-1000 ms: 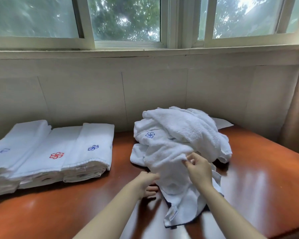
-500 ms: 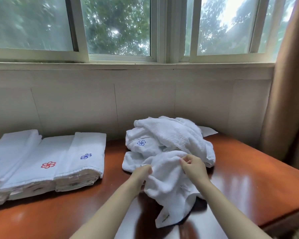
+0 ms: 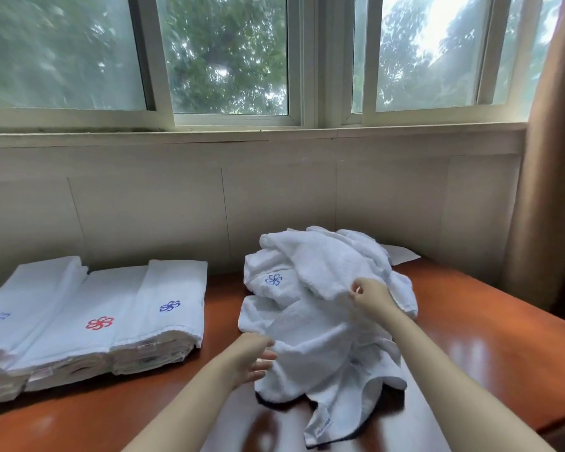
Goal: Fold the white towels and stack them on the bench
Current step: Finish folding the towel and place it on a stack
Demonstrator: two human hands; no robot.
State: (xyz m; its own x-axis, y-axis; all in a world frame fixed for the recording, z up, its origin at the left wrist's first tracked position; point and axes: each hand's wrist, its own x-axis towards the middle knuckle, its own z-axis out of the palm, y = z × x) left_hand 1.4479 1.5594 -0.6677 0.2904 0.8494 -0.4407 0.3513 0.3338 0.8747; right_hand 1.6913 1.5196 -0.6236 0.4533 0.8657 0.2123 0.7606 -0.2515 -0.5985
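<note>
Head view — folded stacks [image 3: 95, 324] beside pile [image 3: 323, 282]

A bare strip of bench [image 3: 224, 308] separates the folded stacks [image 3: 163, 308] from the towel heap [image 3: 323, 272].

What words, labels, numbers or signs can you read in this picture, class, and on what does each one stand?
No text here can be read.
Small sewn label on the hanging corner of the crumpled white terry towel: print too blurred to read.
Tags along the folded white towel stacks: too small to read.
Embroidered flower emblems, blue and red: signs only, no letters.
</note>
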